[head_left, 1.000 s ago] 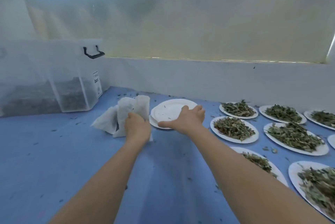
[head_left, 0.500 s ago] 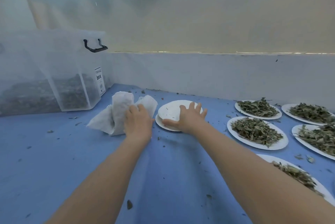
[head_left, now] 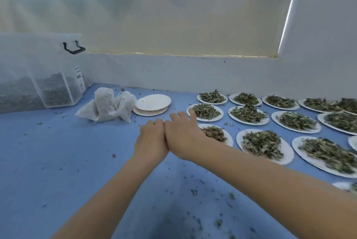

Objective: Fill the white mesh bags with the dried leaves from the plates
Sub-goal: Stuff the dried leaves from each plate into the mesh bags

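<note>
A heap of white mesh bags lies on the blue table, with two stacked bare white plates just to its right. Several white plates of dried green leaves fill the right side in rows. My left hand and my right hand hover side by side, touching each other, above the table in front of the bare plates. Neither holds anything. My right hand's fingers are loosely spread, near a leaf plate that my right wrist partly hides. My left hand's fingers curl loosely downward.
A clear plastic storage box with a black latch, holding dark dried leaves, stands at the back left. A low white wall borders the table's far edge. Leaf crumbs are scattered over the blue surface.
My left hand has let go of the mesh bags and my right hand has left the bare plates. Both drew back toward me and to the right, meeting together. The view swung right.
</note>
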`<act>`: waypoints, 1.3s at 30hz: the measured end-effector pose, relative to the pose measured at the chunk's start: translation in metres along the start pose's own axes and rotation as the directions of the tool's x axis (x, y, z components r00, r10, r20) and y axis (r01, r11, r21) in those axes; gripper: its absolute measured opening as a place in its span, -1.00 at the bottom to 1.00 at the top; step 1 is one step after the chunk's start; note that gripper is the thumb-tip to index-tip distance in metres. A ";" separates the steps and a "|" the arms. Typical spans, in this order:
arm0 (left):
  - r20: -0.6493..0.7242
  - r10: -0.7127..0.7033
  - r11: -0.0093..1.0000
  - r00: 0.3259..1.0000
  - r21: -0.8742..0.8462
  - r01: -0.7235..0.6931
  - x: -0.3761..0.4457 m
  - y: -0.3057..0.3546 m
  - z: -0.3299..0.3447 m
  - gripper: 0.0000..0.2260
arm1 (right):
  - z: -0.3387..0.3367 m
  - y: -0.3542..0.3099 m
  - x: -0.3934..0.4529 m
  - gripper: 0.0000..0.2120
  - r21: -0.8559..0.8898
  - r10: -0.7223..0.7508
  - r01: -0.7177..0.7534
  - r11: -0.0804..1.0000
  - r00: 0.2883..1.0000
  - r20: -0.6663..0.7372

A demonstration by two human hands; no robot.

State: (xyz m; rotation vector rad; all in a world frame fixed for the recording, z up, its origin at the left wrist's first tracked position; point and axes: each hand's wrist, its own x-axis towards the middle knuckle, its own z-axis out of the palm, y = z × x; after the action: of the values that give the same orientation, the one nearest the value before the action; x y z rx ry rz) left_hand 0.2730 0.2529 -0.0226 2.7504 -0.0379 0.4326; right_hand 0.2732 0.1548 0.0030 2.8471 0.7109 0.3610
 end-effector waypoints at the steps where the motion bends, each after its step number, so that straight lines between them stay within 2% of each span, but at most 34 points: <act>1: 0.025 0.032 0.999 0.999 0.009 -0.033 -0.018 0.013 -0.001 -0.91 | -0.005 0.003 -0.024 -0.66 -0.016 0.000 0.000 1.000 1.000 0.027; 7: 0.116 0.242 0.970 0.963 -0.065 -0.236 -0.104 0.104 -0.003 -0.93 | -0.038 0.039 -0.156 -0.70 -0.009 0.096 -0.096 0.995 0.987 0.132; 11: 0.159 0.377 0.922 0.912 -0.161 -0.353 -0.151 0.166 0.011 -0.95 | -0.042 0.068 -0.233 -0.76 -0.020 0.189 -0.189 0.982 0.968 0.164; 14: 0.235 0.416 0.900 0.879 -0.243 -0.361 -0.184 0.202 0.025 -0.91 | -0.037 0.089 -0.284 -0.78 0.014 0.209 -0.217 0.976 0.955 0.211; 17: 0.260 0.431 0.886 0.864 -0.304 -0.350 -0.212 0.224 0.037 -0.97 | -0.029 0.107 -0.327 -0.63 0.087 0.228 -0.245 0.966 0.958 0.176; 18: 0.256 0.434 0.880 0.864 -0.325 -0.345 -0.219 0.228 0.040 -0.92 | -0.027 0.112 -0.339 -0.62 0.117 0.220 -0.241 0.964 0.962 0.164; 21: 0.221 0.456 0.841 0.862 -0.422 -0.337 -0.241 0.233 0.047 -0.79 | -0.024 0.126 -0.370 -0.63 0.202 0.186 -0.211 0.956 0.973 0.137; 24: 0.105 0.500 0.766 0.860 -0.517 -0.382 -0.257 0.233 0.048 -0.75 | -0.023 0.139 -0.396 -0.67 0.318 0.176 -0.186 0.930 0.983 0.060; 27: 0.008 0.523 0.699 0.852 -0.577 -0.423 -0.266 0.236 0.043 -0.78 | -0.025 0.145 -0.418 -0.56 0.345 0.162 -0.123 0.931 0.983 -0.089; 29: -0.032 0.548 0.663 0.836 -0.594 -0.457 -0.271 0.239 0.040 -0.77 | -0.028 0.146 -0.430 -0.57 0.336 0.138 -0.074 0.939 0.976 -0.169; 31: -0.058 0.580 0.657 0.813 -0.557 -0.509 -0.275 0.243 0.039 -0.72 | -0.031 0.147 -0.439 -0.66 0.309 0.106 -0.041 0.950 0.974 -0.198; 33: -0.069 0.613 0.668 0.787 -0.486 -0.563 -0.278 0.245 0.042 -0.65 | -0.032 0.146 -0.445 -0.66 0.215 0.052 -0.006 0.976 0.976 -0.210; 37: -0.124 0.679 0.656 0.723 -0.338 -0.674 -0.279 0.246 0.048 -0.65 | -0.022 0.145 -0.445 -0.61 0.056 0.079 -0.076 0.996 0.996 -0.042; 39: -0.169 0.689 0.640 0.705 -0.314 -0.701 -0.278 0.246 0.048 -0.69 | -0.019 0.145 -0.442 -0.73 0.045 0.050 -0.047 0.998 0.996 -0.071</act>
State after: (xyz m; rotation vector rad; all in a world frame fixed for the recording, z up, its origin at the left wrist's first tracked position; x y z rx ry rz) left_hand 0.0022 -0.0017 -0.0657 2.2554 -1.0994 0.5922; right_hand -0.0472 -0.1813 -0.0280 2.9100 0.6715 0.4641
